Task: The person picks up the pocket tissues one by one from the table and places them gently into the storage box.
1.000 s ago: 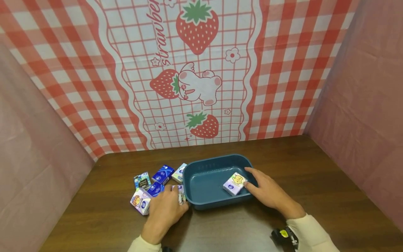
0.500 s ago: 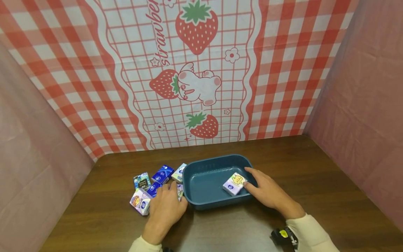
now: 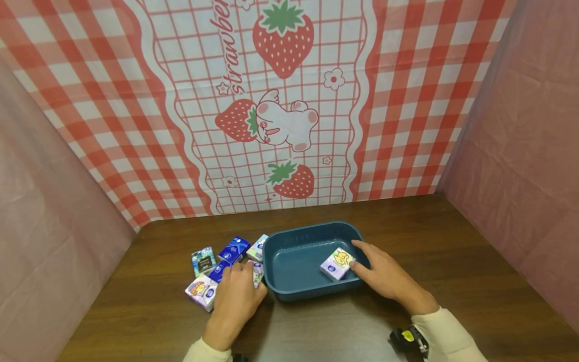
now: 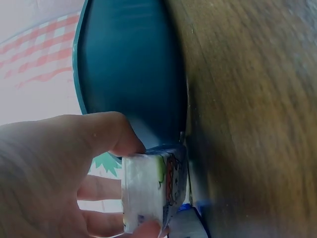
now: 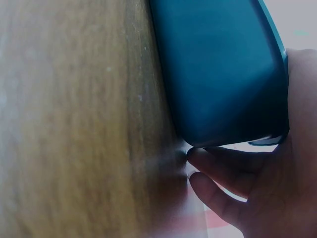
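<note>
My left hand [image 3: 236, 300] pinches a small white-and-purple tissue pack [image 3: 257, 274] just left of a dark teal plastic basin [image 3: 294, 264]. In the left wrist view, thumb and fingers close around this tissue pack [image 4: 142, 191], its white end facing the camera. My right hand [image 3: 386, 274] holds the basin's right end, thumb over the rim; the right wrist view shows fingers [image 5: 218, 201] against the basin's outside [image 5: 218, 64]. Inside the basin lies another tissue pack [image 3: 336, 264] with a yellow cartoon figure, close to the right thumb.
Left of the basin lie several tissue packs: two blue ones [image 3: 234, 250], a dark patterned one [image 3: 204, 261], a purple-white one [image 3: 201, 292] and a pale one [image 3: 258, 247] against the basin. The wooden table [image 3: 452, 251] meets a strawberry-print cloth [image 3: 289, 115] behind.
My left hand has shifted slightly left, and the pack at its fingers has moved with it. The purple-white pack on the left has slid a little left. My right hand and the basin stay put.
</note>
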`<action>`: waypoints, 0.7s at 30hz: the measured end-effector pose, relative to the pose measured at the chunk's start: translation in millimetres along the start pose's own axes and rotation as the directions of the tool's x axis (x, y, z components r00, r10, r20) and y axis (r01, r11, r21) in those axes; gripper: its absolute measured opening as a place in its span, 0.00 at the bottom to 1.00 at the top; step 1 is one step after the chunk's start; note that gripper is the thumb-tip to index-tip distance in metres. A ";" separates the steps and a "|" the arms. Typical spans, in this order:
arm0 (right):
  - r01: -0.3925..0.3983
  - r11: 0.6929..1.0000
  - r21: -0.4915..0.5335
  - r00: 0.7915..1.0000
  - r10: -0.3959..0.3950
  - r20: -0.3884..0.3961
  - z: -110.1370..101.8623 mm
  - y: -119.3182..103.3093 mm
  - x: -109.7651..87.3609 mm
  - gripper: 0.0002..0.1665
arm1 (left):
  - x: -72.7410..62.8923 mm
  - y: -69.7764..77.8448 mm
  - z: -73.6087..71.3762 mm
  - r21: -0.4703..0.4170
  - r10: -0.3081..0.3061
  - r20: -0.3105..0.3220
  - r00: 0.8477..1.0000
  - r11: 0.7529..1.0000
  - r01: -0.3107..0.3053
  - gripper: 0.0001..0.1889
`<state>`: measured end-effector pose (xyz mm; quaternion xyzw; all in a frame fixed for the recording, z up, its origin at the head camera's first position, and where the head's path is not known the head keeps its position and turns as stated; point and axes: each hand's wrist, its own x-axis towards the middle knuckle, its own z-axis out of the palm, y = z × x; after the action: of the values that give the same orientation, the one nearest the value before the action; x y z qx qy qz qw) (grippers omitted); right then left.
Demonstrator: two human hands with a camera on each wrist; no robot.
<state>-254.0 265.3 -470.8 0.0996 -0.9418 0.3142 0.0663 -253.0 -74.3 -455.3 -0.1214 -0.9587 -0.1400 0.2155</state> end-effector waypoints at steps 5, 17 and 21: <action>-0.013 1.000 0.005 1.000 0.013 0.009 0.7 0.2 0.3 0.38 | 0.5 -1.0 -0.8 -0.005 0.023 -0.027 0.999 1.000 -0.023 0.17; -0.024 1.000 0.008 1.000 0.024 0.016 0.2 -0.7 -0.2 0.38 | 4.0 -3.9 -3.5 -0.004 -0.023 -0.051 0.998 1.000 0.023 0.22; -0.026 1.000 0.009 1.000 0.025 0.019 0.3 0.6 -0.4 0.38 | 7.0 -8.7 -3.6 -0.036 -0.039 -0.069 0.997 0.999 0.037 0.23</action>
<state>-253.8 265.7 -471.4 0.0908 -0.9421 0.3185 0.0530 -260.3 -82.4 -450.9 -0.1019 -0.9502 -0.1648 0.2440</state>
